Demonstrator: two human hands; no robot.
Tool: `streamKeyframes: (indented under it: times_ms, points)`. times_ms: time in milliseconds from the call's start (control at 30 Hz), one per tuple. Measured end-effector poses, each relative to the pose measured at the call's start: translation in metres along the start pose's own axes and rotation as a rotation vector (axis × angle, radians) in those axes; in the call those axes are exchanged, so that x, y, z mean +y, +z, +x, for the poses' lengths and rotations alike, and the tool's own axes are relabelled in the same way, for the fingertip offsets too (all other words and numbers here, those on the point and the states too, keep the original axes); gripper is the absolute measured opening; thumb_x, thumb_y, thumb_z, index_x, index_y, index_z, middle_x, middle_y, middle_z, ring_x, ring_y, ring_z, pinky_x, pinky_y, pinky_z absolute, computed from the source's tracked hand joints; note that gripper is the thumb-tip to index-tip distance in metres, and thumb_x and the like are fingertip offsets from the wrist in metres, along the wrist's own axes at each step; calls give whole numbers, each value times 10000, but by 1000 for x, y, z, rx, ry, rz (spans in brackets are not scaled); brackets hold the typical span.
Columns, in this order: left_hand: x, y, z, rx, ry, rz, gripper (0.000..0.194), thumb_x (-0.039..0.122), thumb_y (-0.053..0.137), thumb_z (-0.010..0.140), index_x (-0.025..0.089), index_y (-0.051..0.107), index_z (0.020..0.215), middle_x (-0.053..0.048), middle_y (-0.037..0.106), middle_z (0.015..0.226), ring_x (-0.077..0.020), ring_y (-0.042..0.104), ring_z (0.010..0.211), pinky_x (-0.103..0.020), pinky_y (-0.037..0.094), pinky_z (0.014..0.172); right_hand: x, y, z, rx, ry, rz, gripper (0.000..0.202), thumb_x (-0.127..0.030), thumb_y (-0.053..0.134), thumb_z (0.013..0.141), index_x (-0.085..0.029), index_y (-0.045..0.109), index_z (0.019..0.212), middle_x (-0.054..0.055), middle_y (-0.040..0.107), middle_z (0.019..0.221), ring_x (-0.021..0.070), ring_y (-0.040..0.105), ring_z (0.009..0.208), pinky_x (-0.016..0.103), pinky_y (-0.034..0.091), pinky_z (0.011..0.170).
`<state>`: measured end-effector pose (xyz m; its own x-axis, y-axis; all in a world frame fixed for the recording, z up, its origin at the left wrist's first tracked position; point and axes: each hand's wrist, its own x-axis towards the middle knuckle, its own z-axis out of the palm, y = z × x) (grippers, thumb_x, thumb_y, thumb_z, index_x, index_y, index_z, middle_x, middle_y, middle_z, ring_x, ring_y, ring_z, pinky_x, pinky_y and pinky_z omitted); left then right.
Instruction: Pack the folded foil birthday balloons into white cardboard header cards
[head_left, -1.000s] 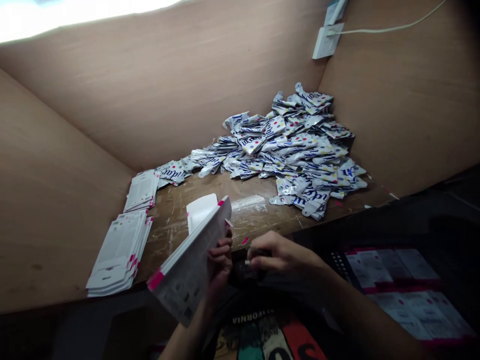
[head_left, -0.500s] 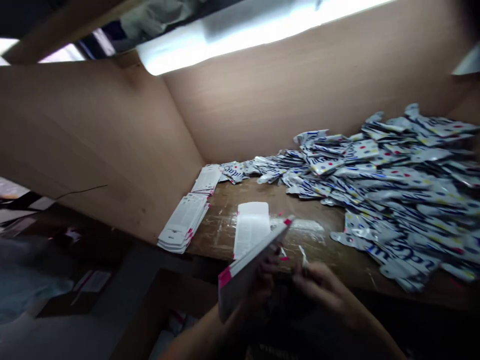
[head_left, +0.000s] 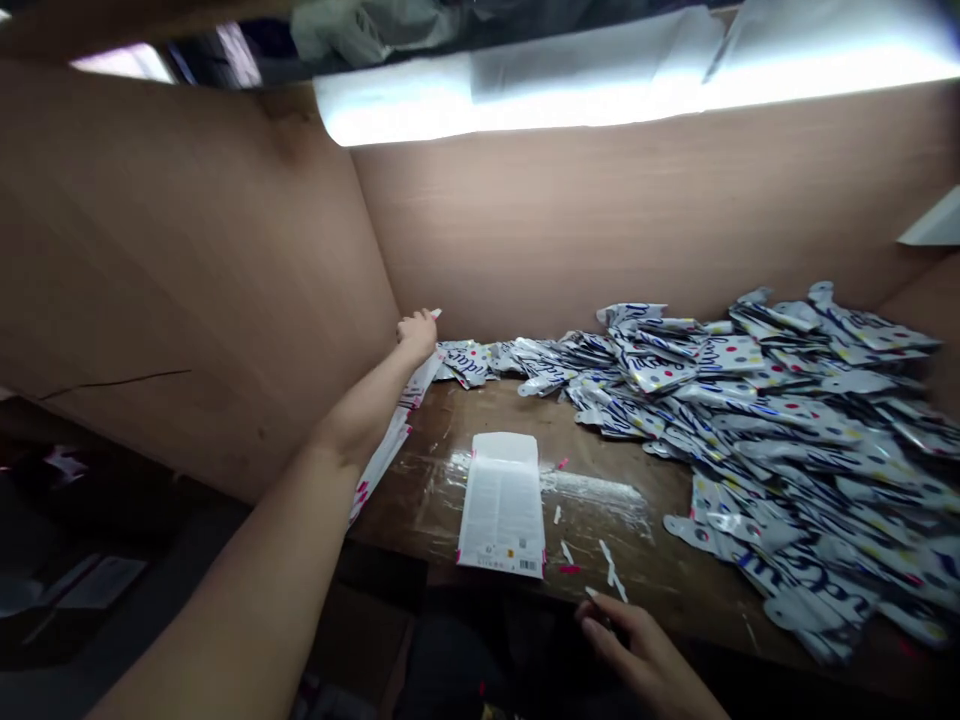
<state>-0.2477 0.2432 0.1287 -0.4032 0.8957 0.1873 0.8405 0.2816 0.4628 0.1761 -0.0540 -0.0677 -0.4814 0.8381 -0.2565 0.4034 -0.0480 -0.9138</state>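
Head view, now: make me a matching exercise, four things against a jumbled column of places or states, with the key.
1. Left hand
2. Right hand
3. Printed white carton
4. Shiny packets

A. Close to the white scraps
B. Heaped, mostly toward the right
C. Lying flat, small print upward
D. At the table's back left corner

Pairs: 1-D, 2-A, 3-C, 4-B

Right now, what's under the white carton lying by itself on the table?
Brown tabletop and shiny tape show beside the white carton; anything directly underneath is covered.
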Motion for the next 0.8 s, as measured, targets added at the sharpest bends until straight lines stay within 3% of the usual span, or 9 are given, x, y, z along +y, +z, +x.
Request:
streamKeyframes:
  times_ms: [67, 133, 267, 400, 500, 633, 800]
  points:
    - [-1, 24, -9, -90, -13, 87, 527, 303, 721, 892, 21, 651, 1332, -370, 531, 1468, -484, 477, 1417, -582, 373, 1127, -5, 1, 1, 36, 38, 50, 541, -681, 597, 955, -185, 795, 1042, 70, 759, 923, 255, 667, 887, 316, 530, 825]
    - [-12, 47, -38, -213, 12, 136, 435, 382, 725, 900, 71, 730, 1203, -322, 620, 1399, -455, 546, 1363, -513, 415, 1099, -6, -2, 8, 91, 94, 132, 579, -700, 620, 931, -173, 790, 1099, 82, 768, 941, 249, 667, 853, 319, 533, 769]
    - [-51, 83, -137, -453, 41, 133, 354, 498, 720, 892, 154, 782, 945, -224, 778, 1107, -372, 711, 1115, -386, 497, 953, -6, -6, 47, 199, 189, 400, 663, -699, 730, 835, -175, 719, 1240, 103, 776, 1066, 165, 612, 648, 268, 462, 551]
    - [-72, 106, -219, -507, -15, 12, 395, 497, 687, 920, 144, 743, 1089, -208, 777, 1161, -346, 727, 1103, -351, 513, 893, -23, 4, 100, 137, 243, 596, 524, -594, 775, 801, -186, 689, 1120, 70, 752, 941, 133, 610, 555, 199, 302, 399]
    - [-68, 118, -241, -477, -81, -109, 452, 450, 743, 876, 121, 704, 1183, -234, 748, 1250, -374, 702, 1186, -377, 509, 942, -36, 16, 129, 103, 259, 664, 366, -494, 753, 797, -195, 651, 982, 41, 728, 892, 115, 609, 530, 181, 292, 377]
    - [-56, 126, -246, -473, -117, -349, 441, 375, 805, 811, 132, 710, 1166, -216, 756, 1247, -380, 702, 1193, -410, 520, 985, -40, 30, 142, 95, 250, 662, 255, -394, 720, 776, -186, 631, 893, -18, 620, 621, 106, 474, 415, 204, 303, 360]
    - [-40, 116, -265, -524, -96, -731, 642, 616, 634, 939, 132, 604, 1361, -194, 752, 1271, -314, 749, 1093, -398, 597, 897, -35, 31, 135, 189, 165, 674, 345, -223, 677, 675, -192, 653, 1018, -60, 624, 623, 112, 490, 476, 209, 379, 438]
